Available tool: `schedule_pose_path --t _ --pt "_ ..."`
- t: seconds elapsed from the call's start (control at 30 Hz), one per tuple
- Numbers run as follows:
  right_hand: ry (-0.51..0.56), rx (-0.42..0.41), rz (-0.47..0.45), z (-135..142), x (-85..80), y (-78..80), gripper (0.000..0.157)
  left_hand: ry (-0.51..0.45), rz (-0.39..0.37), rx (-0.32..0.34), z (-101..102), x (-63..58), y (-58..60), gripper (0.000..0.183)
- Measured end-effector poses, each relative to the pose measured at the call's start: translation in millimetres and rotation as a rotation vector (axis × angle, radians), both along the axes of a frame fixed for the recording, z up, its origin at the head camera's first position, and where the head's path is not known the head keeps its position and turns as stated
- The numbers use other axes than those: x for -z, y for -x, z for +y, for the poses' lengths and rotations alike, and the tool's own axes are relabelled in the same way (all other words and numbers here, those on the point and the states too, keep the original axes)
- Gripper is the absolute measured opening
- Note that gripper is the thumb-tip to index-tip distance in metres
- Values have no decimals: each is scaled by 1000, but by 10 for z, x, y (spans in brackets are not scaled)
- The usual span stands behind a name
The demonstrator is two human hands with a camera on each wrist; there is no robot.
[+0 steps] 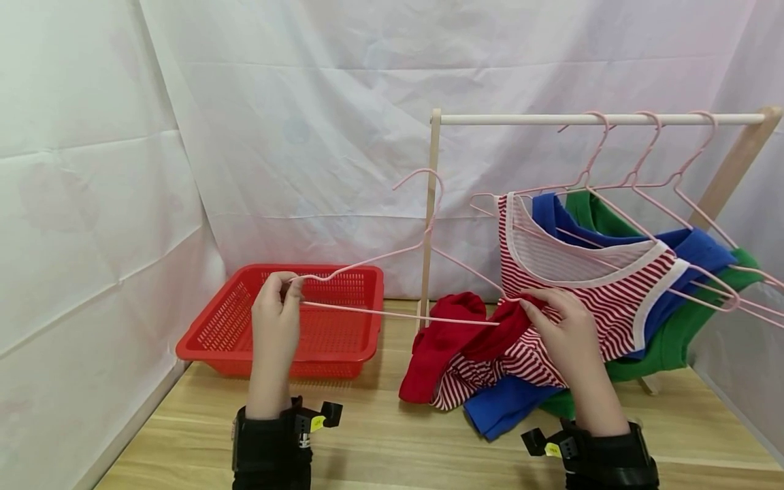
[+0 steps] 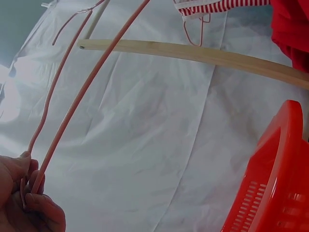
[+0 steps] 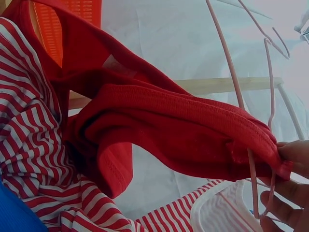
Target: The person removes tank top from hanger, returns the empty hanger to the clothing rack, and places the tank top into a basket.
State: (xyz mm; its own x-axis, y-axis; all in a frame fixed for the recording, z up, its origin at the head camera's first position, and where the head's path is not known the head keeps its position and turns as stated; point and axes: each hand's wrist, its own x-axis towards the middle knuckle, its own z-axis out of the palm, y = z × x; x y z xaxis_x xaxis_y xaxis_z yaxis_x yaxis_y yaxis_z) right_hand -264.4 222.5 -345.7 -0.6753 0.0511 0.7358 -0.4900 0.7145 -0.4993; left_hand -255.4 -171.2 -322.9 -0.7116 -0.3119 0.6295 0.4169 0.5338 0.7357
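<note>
Presently in hand: one pink hanger (image 1: 392, 313), held up above the table (image 1: 392, 456), its hook free and its neck in line with the left post of the rack.

Left hand (image 1: 277, 303): fingers curled, pinching the hanger's left end.

Right hand (image 1: 562, 323): thumb and fingers closed on a strap of the red top (image 1: 437, 350) at the hanger's right end, the wire passing among the fingers.

Red top: one strap was drawn up to that end; the remainder sagged in folds beside crumpled striped cloth (image 1: 471, 381), with blue cloth (image 1: 508, 405) below.

Rack (image 1: 520, 120): white rod, pale wooden posts, standing to the right. Three pink hangers hung from it, bearing, front to back, a red-and-white striped top (image 1: 618, 306), a blue top (image 1: 704, 252) and a green top (image 1: 692, 340).

Basket (image 1: 333, 367): red, perforated, stood on the table to the left, beyond the left hand.

Backdrop: white creased sheets (image 1: 294, 136).
</note>
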Motion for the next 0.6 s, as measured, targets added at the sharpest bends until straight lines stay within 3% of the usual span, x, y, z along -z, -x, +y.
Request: schedule_pose_path --t 0.6 --pt "81 102 -217 38 -11 -26 25 -38 33 -86 -172 30 -18 25"
